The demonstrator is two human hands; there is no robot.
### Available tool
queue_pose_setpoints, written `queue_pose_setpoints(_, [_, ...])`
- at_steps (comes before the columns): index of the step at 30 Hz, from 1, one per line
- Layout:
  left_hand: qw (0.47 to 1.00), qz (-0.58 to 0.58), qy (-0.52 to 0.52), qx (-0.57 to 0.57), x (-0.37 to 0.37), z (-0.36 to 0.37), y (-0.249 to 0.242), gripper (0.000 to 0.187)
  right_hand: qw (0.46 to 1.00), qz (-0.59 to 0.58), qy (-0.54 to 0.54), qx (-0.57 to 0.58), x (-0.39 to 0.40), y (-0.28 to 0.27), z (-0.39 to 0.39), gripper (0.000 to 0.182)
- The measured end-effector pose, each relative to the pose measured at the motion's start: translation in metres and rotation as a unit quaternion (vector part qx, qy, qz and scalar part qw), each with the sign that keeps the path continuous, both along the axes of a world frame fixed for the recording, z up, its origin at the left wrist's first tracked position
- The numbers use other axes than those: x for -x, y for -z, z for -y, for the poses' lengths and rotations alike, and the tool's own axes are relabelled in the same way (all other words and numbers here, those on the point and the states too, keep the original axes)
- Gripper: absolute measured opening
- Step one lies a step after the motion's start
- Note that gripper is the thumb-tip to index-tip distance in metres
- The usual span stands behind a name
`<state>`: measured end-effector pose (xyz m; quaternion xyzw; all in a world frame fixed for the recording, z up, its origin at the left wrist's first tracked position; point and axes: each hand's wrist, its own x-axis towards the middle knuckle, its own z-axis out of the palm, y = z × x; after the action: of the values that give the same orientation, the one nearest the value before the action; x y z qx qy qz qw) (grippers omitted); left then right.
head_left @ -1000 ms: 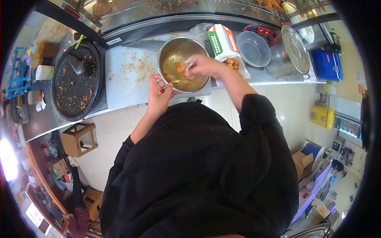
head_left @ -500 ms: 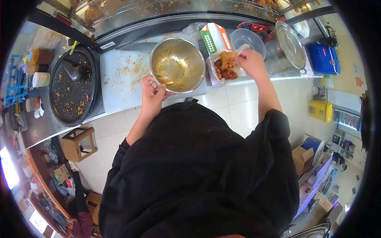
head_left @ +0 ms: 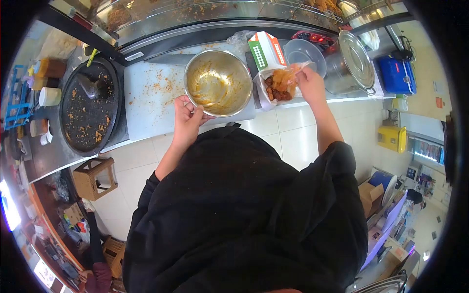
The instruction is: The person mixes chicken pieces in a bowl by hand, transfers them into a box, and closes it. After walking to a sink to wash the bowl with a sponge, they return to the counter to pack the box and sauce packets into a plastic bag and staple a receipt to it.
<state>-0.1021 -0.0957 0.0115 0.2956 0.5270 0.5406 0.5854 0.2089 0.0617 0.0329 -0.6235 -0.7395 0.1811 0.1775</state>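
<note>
A steel mixing bowl [head_left: 218, 82] smeared with orange sauce sits on the white board [head_left: 149, 100]. My left hand [head_left: 187, 114] grips its near rim. To the right, sauced fried pieces [head_left: 279, 87] lie in a paper-lined box. My right hand [head_left: 309, 82], in a thin plastic glove, is closed on the clear liner at the box's right edge. The box's patterned lid [head_left: 266, 49] stands open behind it.
A round black griddle [head_left: 88, 105] with crumbs lies at the left. A clear empty bowl [head_left: 304, 51] and a lidded steel pot [head_left: 352, 61] stand at the right. A glass display case runs along the back. A wicker stool [head_left: 97, 177] stands on the tiled floor.
My right hand left the steel bowl, carried food to the box on the right, and now pulls at the liner there. The left hand stayed on the bowl's rim.
</note>
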Motion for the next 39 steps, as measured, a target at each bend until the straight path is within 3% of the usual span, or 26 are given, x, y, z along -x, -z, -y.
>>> queue_pose_setpoints(5, [1.000,0.016,0.000,-0.003,0.004,-0.001,0.004,0.026,0.999,-0.028,0.029,-0.006,0.013,-0.012,0.006,0.018])
queue_pose_setpoints(8, [1.000,0.023,-0.003,-0.001,0.003,0.001,0.004,0.025,0.998,0.050,0.003,-0.023,0.025,-0.026,0.006,0.016])
queue_pose_setpoints(14, [1.000,0.020,-0.001,-0.003,0.006,0.001,0.007,0.024,0.999,-0.029,0.010,-0.011,0.023,-0.034,-0.001,0.017])
queue_pose_setpoints(17, [1.000,0.014,0.009,0.007,0.009,0.000,0.007,0.024,0.997,-0.055,-0.049,0.019,0.030,-0.058,-0.002,0.018])
queue_pose_setpoints(20, [1.000,0.009,0.008,0.007,0.008,0.000,0.007,0.024,0.971,-0.196,-0.134,0.034,0.061,-0.075,0.007,0.023])
queue_pose_setpoints(23, [1.000,0.007,0.004,0.008,0.010,0.000,0.010,0.024,0.954,-0.068,-0.253,0.148,0.083,-0.087,0.007,0.023])
queue_pose_setpoints(26, [0.999,-0.026,-0.004,0.039,0.016,0.000,0.000,0.024,0.972,-0.072,-0.189,0.120,0.094,-0.071,-0.022,0.024])
queue_pose_setpoints(32, [0.997,0.006,-0.074,0.014,0.047,0.012,0.017,0.026,0.986,0.152,-0.007,0.064,0.104,0.051,-0.075,0.043])
queue_pose_setpoints(35, [0.989,0.008,-0.143,0.032,0.067,0.022,0.023,0.026,0.996,0.086,0.010,0.024,0.114,0.074,-0.068,0.045])
queue_pose_setpoints(36, [0.986,0.011,-0.164,0.041,0.075,0.025,0.025,0.027,0.996,0.072,-0.013,0.056,0.117,0.069,-0.064,0.035])
queue_pose_setpoints(39, [0.978,-0.012,-0.188,0.091,0.093,0.031,0.025,0.036,0.992,0.026,-0.077,0.098,0.122,0.038,-0.032,0.048])
